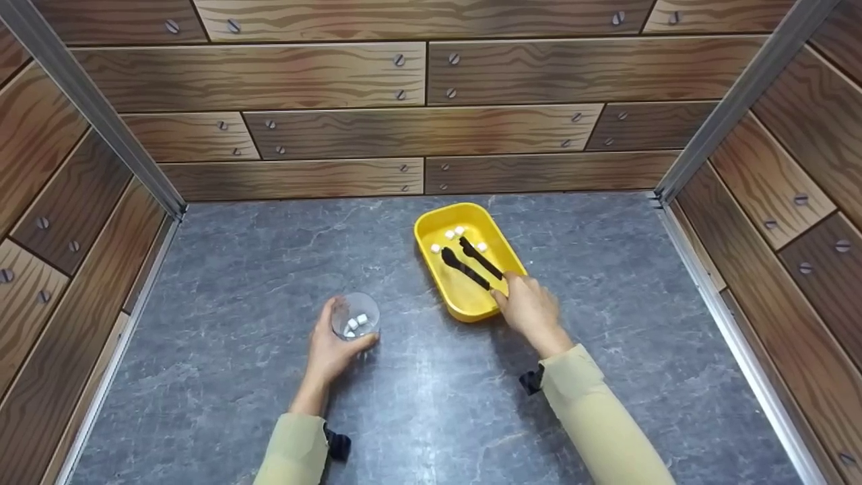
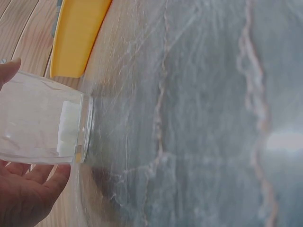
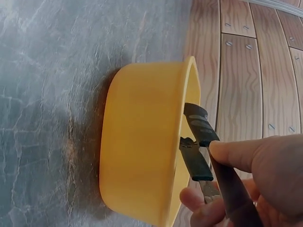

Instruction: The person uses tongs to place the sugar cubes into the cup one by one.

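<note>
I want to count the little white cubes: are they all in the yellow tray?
No, some white cubes lie in the clear cup and others in the yellow tray.

Plank-patterned walls (image 1: 323, 75), possibly stone floor (image 1: 236, 269)

I record my forearms (image 1: 609, 424) extended toward the far edge of the counter (image 1: 269, 249); left hand (image 1: 331, 351) curved, thumb opposed; right hand (image 1: 532, 306) pinching, farther forward

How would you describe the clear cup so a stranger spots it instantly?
On the grey marbled tabletop, look nearer than the yellow tray and to its left. The left hand grips the clear cup there. Unlike the opaque tray, its transparent wall shows white cubes inside.
</note>
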`<state>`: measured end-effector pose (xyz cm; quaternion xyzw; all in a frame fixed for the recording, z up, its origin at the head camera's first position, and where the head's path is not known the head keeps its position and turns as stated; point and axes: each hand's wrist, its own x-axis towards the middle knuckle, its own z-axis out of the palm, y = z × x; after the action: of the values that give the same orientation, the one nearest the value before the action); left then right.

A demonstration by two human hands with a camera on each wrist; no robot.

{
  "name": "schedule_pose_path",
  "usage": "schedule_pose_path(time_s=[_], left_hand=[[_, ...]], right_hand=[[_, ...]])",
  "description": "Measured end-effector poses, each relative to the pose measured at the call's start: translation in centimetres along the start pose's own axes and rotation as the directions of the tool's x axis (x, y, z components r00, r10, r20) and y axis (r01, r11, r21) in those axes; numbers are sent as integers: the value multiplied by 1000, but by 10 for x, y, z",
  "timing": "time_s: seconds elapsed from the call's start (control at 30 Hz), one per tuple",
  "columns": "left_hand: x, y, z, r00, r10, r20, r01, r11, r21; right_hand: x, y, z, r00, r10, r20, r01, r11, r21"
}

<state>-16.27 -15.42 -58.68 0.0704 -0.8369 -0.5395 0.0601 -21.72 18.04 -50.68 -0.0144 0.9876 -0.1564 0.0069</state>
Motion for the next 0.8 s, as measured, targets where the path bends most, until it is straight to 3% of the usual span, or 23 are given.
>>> schedule_pose_path(time_s=[0.37, 0.8], left_hand=[[-1, 1, 0, 1000, -8, 1, 8, 1000, 6], [-1, 2, 0, 1000, 3, -7, -3, 1000, 11]], right_hand=[[12, 2, 0, 998, 34, -45, -38, 997, -71], [19, 4, 6, 997, 68, -48, -72, 994, -82]])
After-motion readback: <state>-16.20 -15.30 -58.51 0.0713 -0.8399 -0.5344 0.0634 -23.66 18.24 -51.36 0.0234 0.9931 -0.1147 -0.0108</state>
